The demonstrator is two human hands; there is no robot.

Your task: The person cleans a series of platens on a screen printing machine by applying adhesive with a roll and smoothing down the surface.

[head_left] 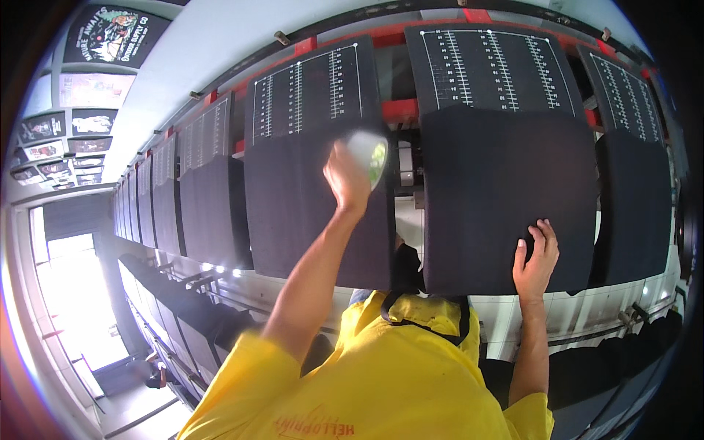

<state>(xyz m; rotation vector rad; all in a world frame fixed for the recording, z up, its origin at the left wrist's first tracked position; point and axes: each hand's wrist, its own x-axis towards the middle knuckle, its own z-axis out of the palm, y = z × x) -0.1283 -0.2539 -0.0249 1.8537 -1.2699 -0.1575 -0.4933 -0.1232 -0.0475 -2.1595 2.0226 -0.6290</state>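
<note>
Head view: left hand (347, 180), centre-left of frame, has its fingers wrapped round a blurred white-and-green object (375, 155), kind not clear, positioned just left of upper centre over a dark cloth (315, 220) on a board marked with white scales (315, 88). Right hand (537, 264), right of centre and lower, grasps nothing; its fingers are loosely bent and released, at the lower part of a second dark cloth (506, 169) on the neighbouring board (491, 70).
</note>
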